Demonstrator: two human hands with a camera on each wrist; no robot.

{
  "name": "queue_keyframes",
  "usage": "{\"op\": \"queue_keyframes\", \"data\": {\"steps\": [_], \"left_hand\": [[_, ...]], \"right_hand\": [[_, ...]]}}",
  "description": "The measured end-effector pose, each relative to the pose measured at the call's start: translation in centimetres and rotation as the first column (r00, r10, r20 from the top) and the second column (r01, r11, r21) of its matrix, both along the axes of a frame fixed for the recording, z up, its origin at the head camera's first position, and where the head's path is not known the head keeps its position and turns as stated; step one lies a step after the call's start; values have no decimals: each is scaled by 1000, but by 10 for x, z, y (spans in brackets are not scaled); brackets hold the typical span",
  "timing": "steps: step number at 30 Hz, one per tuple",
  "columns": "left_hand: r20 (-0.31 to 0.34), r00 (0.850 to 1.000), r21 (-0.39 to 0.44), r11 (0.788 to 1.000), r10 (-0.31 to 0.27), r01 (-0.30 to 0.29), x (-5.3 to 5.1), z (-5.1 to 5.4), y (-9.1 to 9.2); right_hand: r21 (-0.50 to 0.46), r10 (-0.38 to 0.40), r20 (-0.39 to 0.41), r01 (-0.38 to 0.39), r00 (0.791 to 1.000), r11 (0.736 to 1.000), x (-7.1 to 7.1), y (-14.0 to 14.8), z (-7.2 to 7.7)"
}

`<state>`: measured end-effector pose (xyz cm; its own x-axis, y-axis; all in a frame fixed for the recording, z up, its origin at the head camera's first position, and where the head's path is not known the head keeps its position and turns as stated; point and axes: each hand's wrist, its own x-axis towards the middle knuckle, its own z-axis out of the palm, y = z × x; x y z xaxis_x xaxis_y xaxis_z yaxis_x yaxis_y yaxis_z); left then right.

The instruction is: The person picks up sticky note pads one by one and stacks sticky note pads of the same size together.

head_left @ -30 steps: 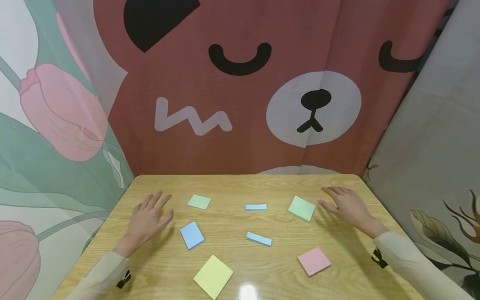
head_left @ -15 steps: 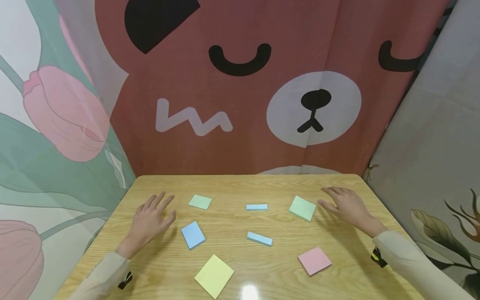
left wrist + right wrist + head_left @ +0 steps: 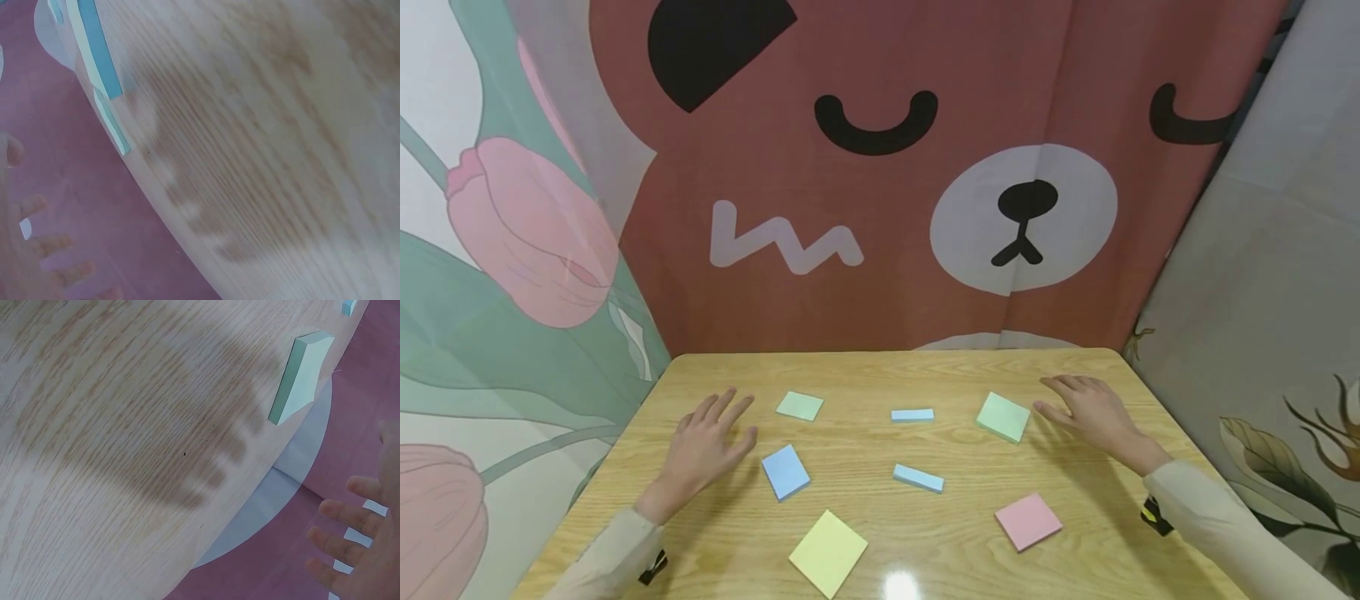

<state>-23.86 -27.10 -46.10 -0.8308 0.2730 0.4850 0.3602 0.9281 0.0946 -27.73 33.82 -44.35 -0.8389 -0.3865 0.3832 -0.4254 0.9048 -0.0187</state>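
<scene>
Hovering above table (image 3: 850, 467): left hand (image 3: 698, 450) near left edge by square blue pad (image 3: 786, 472), right hand (image 3: 1093, 417) near right edge by thick green pad (image 3: 1003, 417); both empty, fingers extended.

Red bear-print curtain (image 3: 925, 308) hung behind wooden table (image 3: 970, 458), flanked by tulip-print curtain (image 3: 527, 242) left, leaf-print curtain (image 3: 1247, 325) right; white glare (image 3: 900, 586) reflected on table.

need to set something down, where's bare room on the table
The wooden table is bare between the yellow square paper pad and pink rectangular paper pad, and between the blue square paper pad and nearer light-blue paper strip. It's crowded where the right hand hovers beside the green square paper pad.
</scene>
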Motion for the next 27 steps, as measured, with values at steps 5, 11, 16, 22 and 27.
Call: {"op": "queue_keyframes", "data": {"steps": [5, 11, 16, 22, 27], "left_hand": [[-2, 1000, 6, 1000, 10, -10, 3, 1, 5], [12, 1000, 18, 1000, 7, -7, 6, 2, 11], [21, 1000, 12, 1000, -11, 11, 7, 0, 16], [8, 1000, 9, 1000, -21, 21, 7, -3, 20], [8, 1000, 5, 1000, -29, 29, 9, -4, 22]], "right_hand": [[-6, -4, 6, 4, 1000, 1000, 0, -1, -2], [10, -3, 2, 3, 1000, 1000, 2, -2, -1], [13, 6, 0, -6, 1000, 1000, 2, -5, -2], [12, 5, 11, -6, 1000, 1000, 3, -8, -3], [3, 15, 4, -15, 1000, 1000, 3, -10, -5]]}}
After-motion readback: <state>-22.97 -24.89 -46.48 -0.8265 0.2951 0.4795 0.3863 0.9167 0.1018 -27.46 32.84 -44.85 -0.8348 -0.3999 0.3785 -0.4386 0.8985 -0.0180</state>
